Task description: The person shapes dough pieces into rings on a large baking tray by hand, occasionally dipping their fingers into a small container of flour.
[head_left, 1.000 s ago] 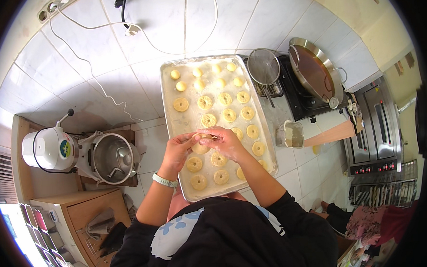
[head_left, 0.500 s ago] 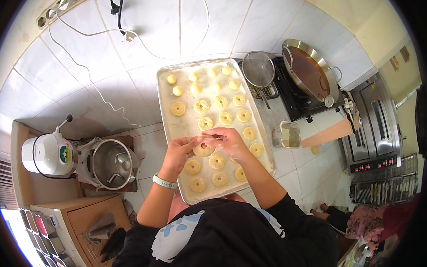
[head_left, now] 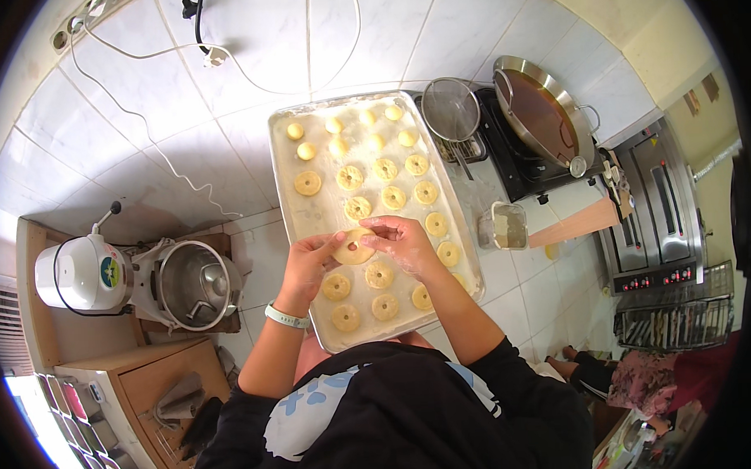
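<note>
Over the middle of a large floured metal tray (head_left: 313, 223), my two hands hold a dough ring (head_left: 355, 254) with a small hole in its centre. My left hand (head_left: 310, 263) pinches the ring's left edge between thumb and fingers. At its right edge, my right hand (head_left: 399, 244) grips with thumb and fingertips. Shaped dough rings (head_left: 307, 184) lie in rows on the tray's near and middle parts. Small round dough balls (head_left: 306, 151) sit along its far end. My right hand and forearm cover part of the tray's right side.
At the far right, a wide pan of brown liquid (head_left: 541, 117) sits on a black stove (head_left: 505, 168), beside a mesh strainer (head_left: 451, 108). A clear container (head_left: 505, 227) is right of the tray. Left stands a mixer (head_left: 83, 274) with a steel bowl (head_left: 197, 286). Another person (head_left: 645, 382) is at lower right.
My fingers have drawn apart along the dough ring, so more of its face shows. The ring has risen slightly in the view. The whole view has shifted a little.
</note>
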`<move>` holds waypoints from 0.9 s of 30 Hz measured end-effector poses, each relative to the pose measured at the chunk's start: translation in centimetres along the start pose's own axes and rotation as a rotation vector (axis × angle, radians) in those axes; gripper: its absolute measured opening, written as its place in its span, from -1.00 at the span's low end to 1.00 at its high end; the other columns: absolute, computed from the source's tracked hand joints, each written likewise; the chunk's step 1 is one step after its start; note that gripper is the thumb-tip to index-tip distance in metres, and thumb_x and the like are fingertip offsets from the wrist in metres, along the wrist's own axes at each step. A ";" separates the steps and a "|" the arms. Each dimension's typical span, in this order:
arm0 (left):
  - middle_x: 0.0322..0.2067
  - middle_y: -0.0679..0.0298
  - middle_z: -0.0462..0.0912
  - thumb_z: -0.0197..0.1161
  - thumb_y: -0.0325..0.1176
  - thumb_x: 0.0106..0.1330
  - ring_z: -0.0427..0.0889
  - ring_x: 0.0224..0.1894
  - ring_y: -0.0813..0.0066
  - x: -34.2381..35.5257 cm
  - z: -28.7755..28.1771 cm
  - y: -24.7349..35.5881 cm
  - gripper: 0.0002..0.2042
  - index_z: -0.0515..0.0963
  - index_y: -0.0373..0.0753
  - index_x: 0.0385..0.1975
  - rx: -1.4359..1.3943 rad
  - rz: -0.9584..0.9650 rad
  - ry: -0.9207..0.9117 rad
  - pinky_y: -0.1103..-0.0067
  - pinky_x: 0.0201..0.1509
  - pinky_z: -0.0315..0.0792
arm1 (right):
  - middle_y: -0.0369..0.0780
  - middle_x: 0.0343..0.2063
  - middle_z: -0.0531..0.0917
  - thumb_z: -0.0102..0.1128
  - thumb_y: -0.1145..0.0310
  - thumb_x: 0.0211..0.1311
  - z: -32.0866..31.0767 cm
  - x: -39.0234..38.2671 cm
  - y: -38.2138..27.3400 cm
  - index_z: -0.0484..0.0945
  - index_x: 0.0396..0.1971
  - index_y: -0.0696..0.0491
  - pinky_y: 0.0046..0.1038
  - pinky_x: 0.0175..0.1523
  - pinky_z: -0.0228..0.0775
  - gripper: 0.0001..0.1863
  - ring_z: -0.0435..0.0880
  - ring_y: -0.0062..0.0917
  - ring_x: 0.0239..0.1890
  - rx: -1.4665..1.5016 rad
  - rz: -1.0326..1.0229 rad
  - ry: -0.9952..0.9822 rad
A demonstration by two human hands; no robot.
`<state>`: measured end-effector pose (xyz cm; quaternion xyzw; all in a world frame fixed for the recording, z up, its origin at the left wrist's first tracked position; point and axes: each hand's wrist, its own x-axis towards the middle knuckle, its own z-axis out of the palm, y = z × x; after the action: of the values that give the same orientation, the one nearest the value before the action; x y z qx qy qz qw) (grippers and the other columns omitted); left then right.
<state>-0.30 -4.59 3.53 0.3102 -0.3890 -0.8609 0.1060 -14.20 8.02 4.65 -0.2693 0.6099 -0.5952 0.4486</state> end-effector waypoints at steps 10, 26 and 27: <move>-0.43 0.22 0.62 0.27 -0.25 0.19 0.60 -0.35 0.50 -0.1 -0.4 -0.2 -0.71 0.57 -0.43 -0.35 0.068 -0.077 -0.068 0.58 -0.17 0.48 | -0.20 -0.26 0.62 0.18 0.58 0.10 0.5 -0.2 1.1 0.52 -0.14 0.26 -0.63 -0.09 0.42 -0.72 0.61 -0.60 -0.24 -0.036 0.032 0.055; -0.40 0.20 0.63 0.27 -0.27 0.19 0.62 -0.37 0.51 0.4 -1.7 -0.5 -0.69 0.55 -0.45 -0.28 0.003 -0.087 0.014 0.62 -0.27 0.49 | -0.26 -0.22 0.60 0.27 0.45 0.06 1.7 1.7 0.9 0.46 -0.03 0.20 -0.60 -0.10 0.44 -0.57 0.60 -0.61 -0.23 0.000 0.226 -0.172; -0.34 0.16 0.62 0.27 -0.26 0.19 0.61 -0.32 0.49 0.5 -2.0 -0.9 -0.66 0.53 -0.47 -0.22 0.012 -0.043 0.024 0.62 -0.24 0.49 | -0.27 -0.24 0.60 0.28 0.44 0.05 1.7 2.4 1.8 0.45 -0.02 0.19 -0.59 -0.11 0.45 -0.56 0.60 -0.62 -0.22 0.131 0.344 -0.249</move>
<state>0.61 -5.35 1.63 0.3293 -0.3861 -0.8569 0.0903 -13.41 5.44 2.53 -0.2030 0.5467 -0.5105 0.6319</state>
